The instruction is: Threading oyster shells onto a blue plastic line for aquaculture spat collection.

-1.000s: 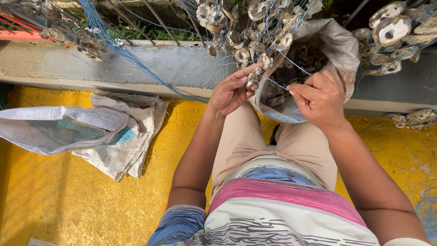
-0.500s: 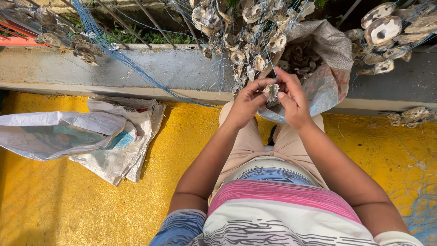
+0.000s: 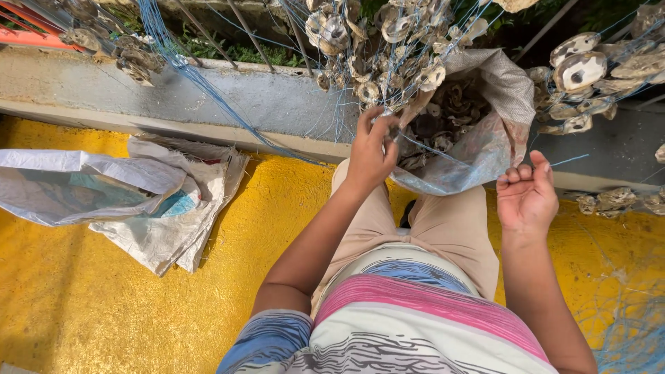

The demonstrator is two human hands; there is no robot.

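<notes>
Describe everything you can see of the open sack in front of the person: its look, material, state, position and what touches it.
The open sack looks like thin woven plastic, greyish and partly see-through, crumpled and creased. Its mouth gapes upward, the rim folded and slack, and it leans against the grey concrete ledge. Inside lies a heap of dark oyster shells. Its lower edge rests on the person's lap. Blue lines strung with shells hang over its mouth. The left hand works just beside its rim; the right hand is close by, apparently clear of it.

Single head-worn view, steeply downward and close over the seated person's lap, toward the concrete ledge [image 3: 263,104].
</notes>
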